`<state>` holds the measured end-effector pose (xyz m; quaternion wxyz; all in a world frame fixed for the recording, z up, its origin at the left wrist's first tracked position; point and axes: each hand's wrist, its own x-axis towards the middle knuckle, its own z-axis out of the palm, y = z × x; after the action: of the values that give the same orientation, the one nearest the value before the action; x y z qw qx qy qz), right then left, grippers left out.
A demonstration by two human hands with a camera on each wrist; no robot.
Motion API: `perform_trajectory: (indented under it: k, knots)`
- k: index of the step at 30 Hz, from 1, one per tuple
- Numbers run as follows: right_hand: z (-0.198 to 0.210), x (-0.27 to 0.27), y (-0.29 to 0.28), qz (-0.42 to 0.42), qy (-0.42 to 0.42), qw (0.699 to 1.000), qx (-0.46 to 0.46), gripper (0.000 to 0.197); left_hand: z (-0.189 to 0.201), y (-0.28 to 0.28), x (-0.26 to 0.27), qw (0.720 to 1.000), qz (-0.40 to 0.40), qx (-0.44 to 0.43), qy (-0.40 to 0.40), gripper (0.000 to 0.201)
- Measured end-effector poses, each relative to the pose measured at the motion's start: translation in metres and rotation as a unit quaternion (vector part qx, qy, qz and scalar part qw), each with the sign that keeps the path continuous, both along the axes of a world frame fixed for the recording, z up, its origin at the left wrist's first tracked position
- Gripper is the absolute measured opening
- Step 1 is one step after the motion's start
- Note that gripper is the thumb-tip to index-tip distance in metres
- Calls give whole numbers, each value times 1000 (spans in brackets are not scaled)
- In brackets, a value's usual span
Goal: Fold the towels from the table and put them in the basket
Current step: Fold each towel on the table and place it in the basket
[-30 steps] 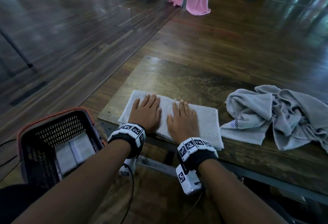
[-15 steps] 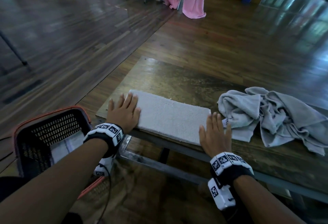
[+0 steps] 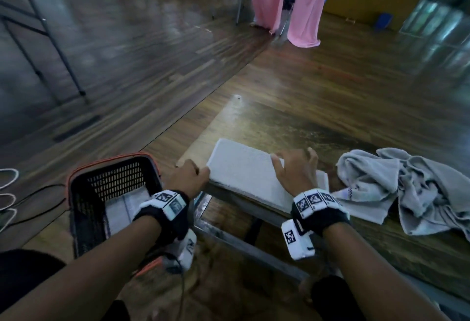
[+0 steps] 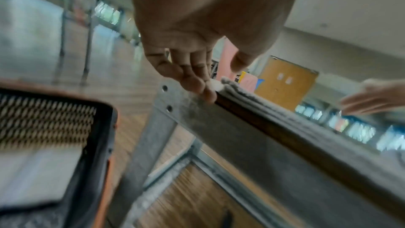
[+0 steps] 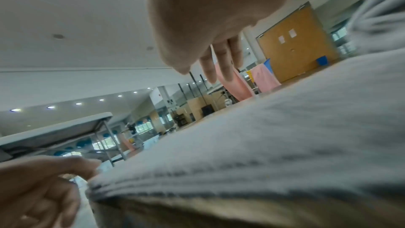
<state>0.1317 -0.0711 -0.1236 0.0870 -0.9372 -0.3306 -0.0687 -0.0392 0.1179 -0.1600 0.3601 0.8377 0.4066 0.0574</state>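
i see the folded white towel lying along the near edge of the worktop, close to its near left corner. my left hand sits at the towel's left end, fingers curled at that end by the worktop's edge; whether they pinch the cloth i cannot tell. my right hand lies on the towel's right end, fingers loosely bent, thumb on top. the crumpled grey towels lie just beside that hand, toward the worktop's right end. the basket stands on the floor beside the worktop's left end, a folded towel inside it.
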Motion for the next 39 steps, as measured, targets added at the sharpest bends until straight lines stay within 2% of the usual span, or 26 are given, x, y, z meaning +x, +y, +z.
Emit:
perform_trajectory:
  k: [4,7,10,12,16,19,21,23,26,29,32,35,39]
  knots:
    - [8,7,65,64,61,992,-86,33,-8,-11,12,984,88,-118,-102,31]
    - [7,15,105,103,138,978,-122,37,-13,-11,15,971,141,-143,-128,30]
    - [4,19,137,124,204,963,-127,47,-14,-9,16,971,156,-131,-122,27]
    - [3,24,153,121,213,960,-136,51,-13,-6,17,971,150,-143,-123,26]
    - [8,35,171,165,247,944,-142,29,-12,-5,12,957,144,-200,-155,23]
    - [22,43,175,179,230,955,-63,20,-3,2,10,947,166,-184,-207,31]
    - [36,49,173,166,226,958,55,9,12,13,12,936,189,-147,-258,30]
    - [52,53,162,158,210,952,154,9,30,20,16,924,190,-110,-314,27]
    - [69,60,137,161,236,928,239,12,50,18,21,913,131,-59,-382,17]
    - [71,65,106,156,302,897,280,14,52,4,22,923,43,17,-383,12]
    - [59,71,79,128,364,877,287,13,44,-19,24,921,-41,54,-383,18]
    - [40,82,55,52,386,879,276,22,37,-42,33,921,-118,106,-355,16]
    - [13,95,23,35,384,897,217,16,27,-70,44,917,-229,214,-247,20]
